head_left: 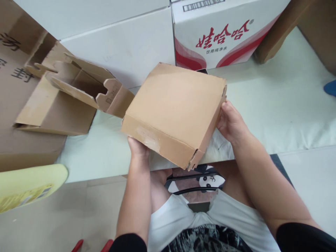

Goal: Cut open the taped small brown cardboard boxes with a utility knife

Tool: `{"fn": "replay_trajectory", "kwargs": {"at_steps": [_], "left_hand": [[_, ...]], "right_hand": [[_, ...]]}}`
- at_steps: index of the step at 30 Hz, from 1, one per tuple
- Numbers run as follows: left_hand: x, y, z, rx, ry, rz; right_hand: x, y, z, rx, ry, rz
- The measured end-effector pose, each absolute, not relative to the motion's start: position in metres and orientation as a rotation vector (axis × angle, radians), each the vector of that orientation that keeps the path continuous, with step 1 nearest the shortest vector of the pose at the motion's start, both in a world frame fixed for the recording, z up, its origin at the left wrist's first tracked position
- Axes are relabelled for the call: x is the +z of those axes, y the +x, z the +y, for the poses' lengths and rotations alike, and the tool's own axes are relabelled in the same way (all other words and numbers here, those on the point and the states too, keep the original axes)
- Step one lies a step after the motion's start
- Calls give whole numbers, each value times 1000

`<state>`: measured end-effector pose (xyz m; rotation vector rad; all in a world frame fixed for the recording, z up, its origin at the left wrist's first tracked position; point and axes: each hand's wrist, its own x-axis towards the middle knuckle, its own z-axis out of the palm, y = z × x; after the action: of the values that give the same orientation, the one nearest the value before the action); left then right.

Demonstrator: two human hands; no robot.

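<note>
The grip is two-handed: left hand (pixel 139 148) at the near left corner of a shallow brown box (pixel 175 108), right hand (pixel 232 122) on its right side. The box tilts above the worktop (pixel 288 112), one corner overhanging its near edge. Even support from both sides, without crushing the slightly gaping corner, should steady it. Toward the worktop's left end sits an open carton (pixel 55 117).

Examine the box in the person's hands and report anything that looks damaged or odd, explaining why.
The cardboard box looks worn. A pale, scuffed patch on its near side breaks the plain brown surface. At the near corner, the edges look ragged with dark gaps, so the panels do not meet neatly.
</note>
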<state>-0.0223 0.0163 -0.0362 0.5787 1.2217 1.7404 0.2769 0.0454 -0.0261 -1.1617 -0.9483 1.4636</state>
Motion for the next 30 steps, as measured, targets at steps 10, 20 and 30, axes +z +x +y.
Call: {"fn": "replay_trajectory", "kwargs": {"at_steps": [10,20,30], "left_hand": [[-36,-20,16,1748,545,1241],[-38,-20,17,1779,507,1198],[-40,-19,18,1810,490,1188]], "right_hand": [[-23,274,44,1469,-1150,-913],[-27,275,46,1482,-1104,-858],[-30,275,48,1496,-1072,-853]]}}
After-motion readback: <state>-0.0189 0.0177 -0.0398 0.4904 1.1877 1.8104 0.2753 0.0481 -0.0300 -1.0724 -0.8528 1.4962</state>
